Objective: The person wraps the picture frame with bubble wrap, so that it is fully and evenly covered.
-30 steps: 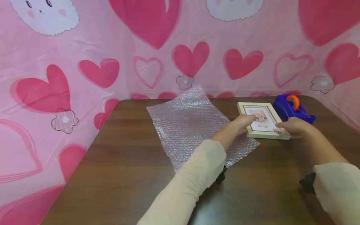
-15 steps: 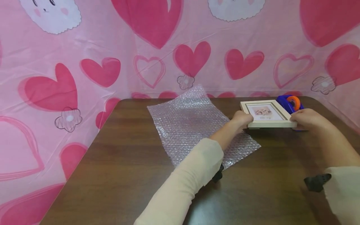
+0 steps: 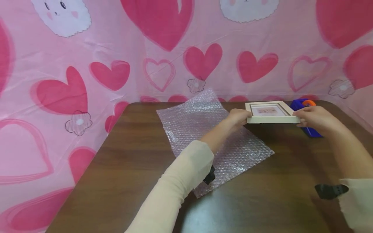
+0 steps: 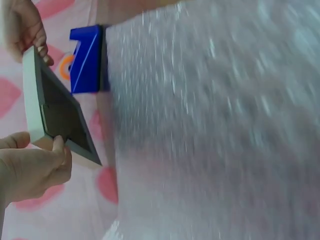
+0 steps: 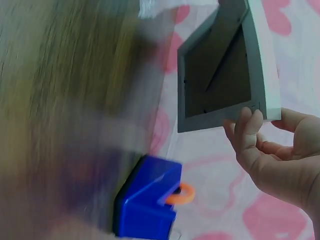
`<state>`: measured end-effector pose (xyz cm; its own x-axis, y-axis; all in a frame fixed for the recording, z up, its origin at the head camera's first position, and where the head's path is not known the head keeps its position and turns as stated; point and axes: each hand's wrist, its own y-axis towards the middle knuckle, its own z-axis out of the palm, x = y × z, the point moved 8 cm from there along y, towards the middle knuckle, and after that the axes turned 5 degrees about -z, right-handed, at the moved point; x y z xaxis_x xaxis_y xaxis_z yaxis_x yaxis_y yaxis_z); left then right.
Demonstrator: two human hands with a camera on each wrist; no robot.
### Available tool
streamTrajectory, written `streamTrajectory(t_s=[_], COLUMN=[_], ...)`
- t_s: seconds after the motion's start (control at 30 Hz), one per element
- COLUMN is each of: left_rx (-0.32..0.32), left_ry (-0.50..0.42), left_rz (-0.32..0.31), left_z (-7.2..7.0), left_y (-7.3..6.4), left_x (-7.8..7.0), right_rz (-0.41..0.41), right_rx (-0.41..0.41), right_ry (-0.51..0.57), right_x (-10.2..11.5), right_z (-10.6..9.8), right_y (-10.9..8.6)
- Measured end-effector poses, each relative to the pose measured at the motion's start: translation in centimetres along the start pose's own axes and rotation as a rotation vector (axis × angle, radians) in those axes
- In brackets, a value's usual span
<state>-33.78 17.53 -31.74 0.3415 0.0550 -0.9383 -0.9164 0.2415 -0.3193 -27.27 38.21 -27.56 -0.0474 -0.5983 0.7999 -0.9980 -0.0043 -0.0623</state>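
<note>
A cream picture frame (image 3: 273,119) with a small printed picture behind its front is held level above the table. My left hand (image 3: 238,117) grips its left edge, thumb on top and fingers underneath. At the opposite edge my right hand (image 3: 316,119) pinches the near right corner. The wrist views show the dark back of the picture frame (image 4: 65,117), with fingertips (image 5: 248,120) of the right hand against its underside. A sheet of bubble wrap (image 3: 192,124) lies flat on the table, partly hidden under my left forearm.
Behind my right hand, a blue tape dispenser (image 3: 312,132) with an orange roll stands at the back right of the brown wooden table (image 3: 122,168). A pink heart-patterned cloth (image 3: 163,29) hangs along the table's back and left side.
Both hands have raised the picture frame off the table and tilted it flatter to the view. It has shifted slightly left over the last half second, uncovering more of the tape dispenser's front.
</note>
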Motion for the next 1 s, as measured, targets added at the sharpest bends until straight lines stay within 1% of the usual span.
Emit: streamTrajectory(t_s=[0.03, 0.1, 0.17, 0.23, 0.3, 0.37, 0.43, 0.53, 0.63, 0.77, 0.93, 1.0], left_rx=[0.011, 0.032, 0.061, 0.103, 0.125, 0.131, 0.128, 0.113, 0.098, 0.078, 0.09, 0.081], left_ry=[0.009, 0.033, 0.069, 0.112, 0.157, 0.214, 0.267, 0.313, 0.338, 0.382, 0.391, 0.405], left_rz=[0.011, 0.036, 0.053, 0.059, 0.067, 0.079, 0.096, 0.118, 0.129, 0.118, 0.113, 0.117], left_z=[-0.6, -1.7, -2.8, -4.0, -5.2, -6.6, -7.9, -9.6, -11.0, -12.9, -15.1, -15.9], left_y=[0.0, 0.0, -0.2, -0.7, -1.2, -1.8, -2.2, -2.7, -3.2, -3.8, -4.8, -5.4], left_x=[-0.3, -0.9, -1.4, -1.8, -2.2, -2.5, -2.8, -3.0, -2.8, -2.0, -1.4, -1.3], right_rz=[-0.01, -0.028, -0.042, -0.063, -0.077, -0.095, -0.11, -0.131, -0.15, -0.16, -0.197, -0.225], right_rx=[0.01, 0.034, 0.052, 0.051, 0.044, 0.037, 0.025, 0.009, -0.016, -0.031, 0.032, 0.07], right_ry=[-0.034, -0.045, -0.054, -0.06, -0.064, -0.077, -0.072, -0.053, -0.001, 0.003, 0.017, 0.018], right_x=[0.5, 1.4, 2.3, 3.1, 3.8, 4.4, 4.9, 5.3, 5.6, 5.8, 6.7, 7.3], right_z=[0.4, 1.3, 2.3, 3.1, 4.0, 4.9, 5.9, 7.5, 9.0, 10.8, 12.8, 13.6], right_y=[0.1, 0.3, 0.5, 0.7, 0.9, 1.2, 1.5, 1.7, 1.7, 1.5, 1.5, 1.5])
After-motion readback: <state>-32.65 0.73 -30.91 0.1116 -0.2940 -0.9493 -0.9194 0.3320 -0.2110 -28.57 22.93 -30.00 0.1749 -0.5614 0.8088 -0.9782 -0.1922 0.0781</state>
